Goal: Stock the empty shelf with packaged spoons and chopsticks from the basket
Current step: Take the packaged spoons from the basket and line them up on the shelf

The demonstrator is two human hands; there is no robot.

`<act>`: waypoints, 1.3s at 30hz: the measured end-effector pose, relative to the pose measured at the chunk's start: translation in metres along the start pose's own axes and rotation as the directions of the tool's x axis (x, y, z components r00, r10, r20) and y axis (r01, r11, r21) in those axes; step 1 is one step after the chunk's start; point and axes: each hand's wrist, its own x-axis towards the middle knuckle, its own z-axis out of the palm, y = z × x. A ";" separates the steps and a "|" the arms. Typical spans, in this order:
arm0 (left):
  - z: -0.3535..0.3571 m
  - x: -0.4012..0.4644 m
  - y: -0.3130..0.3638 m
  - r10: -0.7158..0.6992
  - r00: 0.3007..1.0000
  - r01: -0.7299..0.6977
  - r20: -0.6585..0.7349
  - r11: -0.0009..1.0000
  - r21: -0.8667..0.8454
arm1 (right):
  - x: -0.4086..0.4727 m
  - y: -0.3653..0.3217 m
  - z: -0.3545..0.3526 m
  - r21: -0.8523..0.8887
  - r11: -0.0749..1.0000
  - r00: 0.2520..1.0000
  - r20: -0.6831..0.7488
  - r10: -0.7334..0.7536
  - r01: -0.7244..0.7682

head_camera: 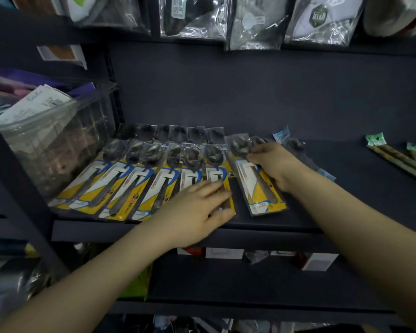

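Note:
Several yellow-and-blue packaged spoons [139, 186] lie side by side in a row on the dark shelf [360, 188], with a second row of packs behind them. My left hand [197, 210] rests flat on the rightmost pack of that row, fingers spread. My right hand [274, 164] grips a stack of spoon packs [255, 186] just to the right of the row, its lower end resting on the shelf. A blue-labelled pack [282, 134] lies behind my right hand. Packaged chopsticks [399, 159] with green tags lie at the shelf's far right. The basket is out of view.
A clear plastic bin [58, 140] of goods stands on the left, against the shelf upright. Bagged items [257, 22] hang along the shelf above. A lower shelf [250, 282] holds small boxes. Bare shelf surface runs between my right hand and the chopsticks.

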 end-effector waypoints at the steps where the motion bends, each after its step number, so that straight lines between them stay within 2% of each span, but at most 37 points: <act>1: 0.003 -0.003 -0.003 0.022 1.000 -0.023 0.014 0.997 0.069 | 0.001 0.005 -0.003 -0.020 0.999 1.000 0.014 0.027 -0.027; 4: 0.003 -0.007 -0.012 0.039 0.999 -0.042 0.028 0.991 0.123 | -0.001 0.008 -0.005 -0.023 0.997 0.996 0.059 0.069 -0.068; 8: 0.000 -0.008 -0.019 0.049 0.999 -0.050 0.013 0.994 0.095 | 0.003 0.002 -0.004 0.012 0.990 0.987 0.070 0.142 -0.144; 13: -0.007 0.003 -0.018 0.066 0.996 -0.061 0.060 0.996 -0.068 | 0.001 -0.003 -0.001 0.142 0.979 0.981 0.148 0.127 -0.148; 15: -0.009 0.007 -0.013 0.026 0.999 -0.035 -0.037 0.969 -0.243 | 0.000 -0.004 -0.002 0.181 0.974 0.979 0.174 0.105 -0.137; 17: -0.012 0.014 -0.004 -0.150 0.970 0.042 -0.193 0.880 -0.473 | 0.001 -0.004 -0.003 0.230 0.966 0.977 0.204 0.067 -0.114; 18: -0.014 0.020 0.001 -0.251 0.941 0.075 -0.228 0.809 -0.583 | 0.000 -0.006 -0.003 0.273 0.956 0.975 0.219 0.045 -0.106; 19: -0.016 0.026 0.007 -0.328 0.922 0.093 -0.207 0.706 -0.702 | -0.001 -0.008 -0.002 0.330 0.938 0.970 0.241 0.024 -0.105; 21: -0.019 0.034 0.021 -0.379 0.924 0.129 -0.048 0.428 -0.895 | -0.003 -0.011 -0.001 0.421 0.901 0.958 0.287 -0.021 -0.106; 22: -0.018 0.037 0.027 -0.377 0.926 0.142 0.009 0.327 -0.934 | -0.003 -0.012 -0.001 0.444 0.890 0.952 0.302 -0.041 -0.103; 23: -0.017 0.039 0.029 -0.384 0.923 0.139 0.021 0.282 -0.949 | -0.003 -0.012 -0.001 0.458 0.884 0.949 0.310 -0.056 -0.098; 25: -0.014 0.040 0.031 -0.427 0.904 0.135 0.006 0.273 -0.952 | 0.002 -0.009 -0.005 0.455 0.887 0.957 0.284 -0.058 -0.081; 29: -0.018 0.039 0.022 -0.489 0.872 0.107 -0.038 0.266 -0.958 | 0.026 0.004 -0.019 0.394 0.915 0.991 0.132 0.037 -0.087; 33: -0.021 0.038 0.013 -0.552 0.830 0.099 -0.080 0.288 -0.952 | 0.055 0.017 -0.028 0.265 0.958 0.993 0.056 0.102 -0.113; 37: -0.015 0.045 0.015 -0.575 0.814 0.133 -0.077 0.315 -0.940 | 0.097 0.037 -0.041 0.061 0.997 0.988 -0.140 0.063 -0.055; 39: -0.012 0.049 0.016 -0.568 0.821 0.151 -0.058 0.314 -0.937 | 0.113 0.044 -0.048 -0.009 0.998 0.983 -0.175 0.055 -0.057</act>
